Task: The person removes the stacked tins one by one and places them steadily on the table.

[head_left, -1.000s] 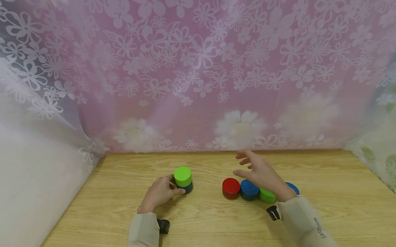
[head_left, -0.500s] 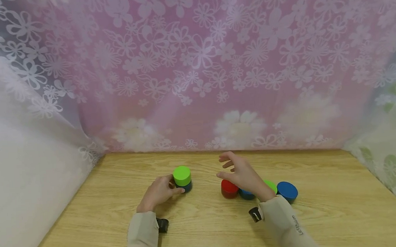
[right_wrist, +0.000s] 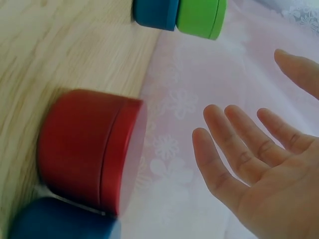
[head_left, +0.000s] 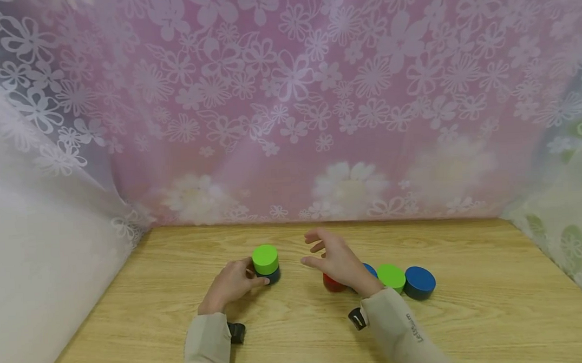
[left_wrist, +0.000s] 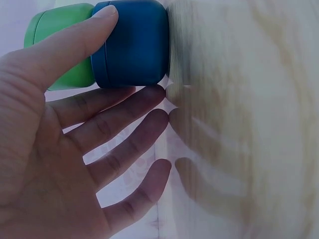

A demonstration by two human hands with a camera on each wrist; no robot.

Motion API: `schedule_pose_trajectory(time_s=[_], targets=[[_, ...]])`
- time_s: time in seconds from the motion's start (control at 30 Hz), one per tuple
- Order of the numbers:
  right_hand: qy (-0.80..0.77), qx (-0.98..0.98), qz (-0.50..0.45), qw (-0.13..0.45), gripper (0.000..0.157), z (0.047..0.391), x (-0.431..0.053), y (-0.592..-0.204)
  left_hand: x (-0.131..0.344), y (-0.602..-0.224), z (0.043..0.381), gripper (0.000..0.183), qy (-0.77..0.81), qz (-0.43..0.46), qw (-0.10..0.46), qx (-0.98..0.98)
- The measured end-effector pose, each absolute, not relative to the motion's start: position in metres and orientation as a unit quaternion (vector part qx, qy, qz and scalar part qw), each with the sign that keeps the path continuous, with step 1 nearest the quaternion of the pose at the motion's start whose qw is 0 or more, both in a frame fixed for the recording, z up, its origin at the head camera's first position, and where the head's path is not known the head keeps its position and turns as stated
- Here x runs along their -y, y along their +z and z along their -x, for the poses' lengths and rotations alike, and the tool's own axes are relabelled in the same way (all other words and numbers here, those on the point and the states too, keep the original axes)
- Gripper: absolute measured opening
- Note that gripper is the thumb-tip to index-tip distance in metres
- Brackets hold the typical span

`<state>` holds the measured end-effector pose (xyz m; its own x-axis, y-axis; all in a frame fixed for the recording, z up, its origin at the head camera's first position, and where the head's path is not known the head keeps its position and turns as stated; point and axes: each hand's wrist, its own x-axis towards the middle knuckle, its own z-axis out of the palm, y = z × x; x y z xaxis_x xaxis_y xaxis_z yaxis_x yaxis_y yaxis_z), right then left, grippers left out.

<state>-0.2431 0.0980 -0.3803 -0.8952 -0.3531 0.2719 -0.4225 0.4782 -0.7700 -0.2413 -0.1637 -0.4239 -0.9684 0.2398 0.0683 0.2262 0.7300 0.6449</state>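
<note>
A green round tin (head_left: 265, 259) stands on a dark blue round tin (head_left: 272, 275), forming a two-high stack on the table. My left hand (head_left: 230, 285) pinches the blue tin, its thumb (left_wrist: 89, 36) on one side and fingers on the other; the lower fingers fan out along the tabletop in the left wrist view. My right hand (head_left: 337, 260) is raised with nothing in it, thumb and fingers spread apart. It partly hides a red round tin (head_left: 333, 283), which shows whole with its lid seam in the right wrist view, short of the fingertips.
To the right of the red tin, a row continues with a blue tin (head_left: 371, 270), a green tin (head_left: 391, 277) and another blue tin (head_left: 420, 282). Behind the wooden table (head_left: 297, 333) hangs a pink flowered curtain (head_left: 278, 122), with pale cloth at both sides.
My right hand has moved left from above the blue and green tins to over the red one, uncovering the rightmost tins. My left hand and the stack stay put.
</note>
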Motion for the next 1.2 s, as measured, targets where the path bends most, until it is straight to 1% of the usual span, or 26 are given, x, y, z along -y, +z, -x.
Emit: schedule_pose_trajectory(time_s=[0.2, 0.47, 0.7, 0.87, 1.07, 1.2], targets=[[0.461, 0.858, -0.224, 0.035, 0.042, 0.244, -0.09, -0.382, 0.164, -0.424, 0.241, 0.035, 0.352, -0.131, 0.009, -0.927], [0.468, 0.847, -0.25, 0.025, 0.04, 0.247, -0.085, -0.385, 0.164, -0.423, 0.243, 0.035, 0.35, -0.127, 0.015, -0.928], [0.477, 0.848, -0.23, 0.011, 0.04, 0.248, -0.079, -0.388, 0.163, -0.422, 0.242, 0.035, 0.354, -0.122, 0.02, -0.927], [0.48, 0.849, -0.223, 0.006, 0.042, 0.248, -0.074, -0.388, 0.163, -0.422, 0.242, 0.035, 0.354, -0.12, 0.022, -0.927], [0.479, 0.848, -0.227, 0.007, 0.049, 0.25, -0.068, -0.39, 0.163, -0.422, 0.243, 0.035, 0.352, -0.122, 0.023, -0.928], [0.482, 0.845, -0.231, -0.003, 0.053, 0.252, -0.062, -0.394, 0.164, -0.423, 0.243, 0.037, 0.354, -0.118, 0.026, -0.927]])
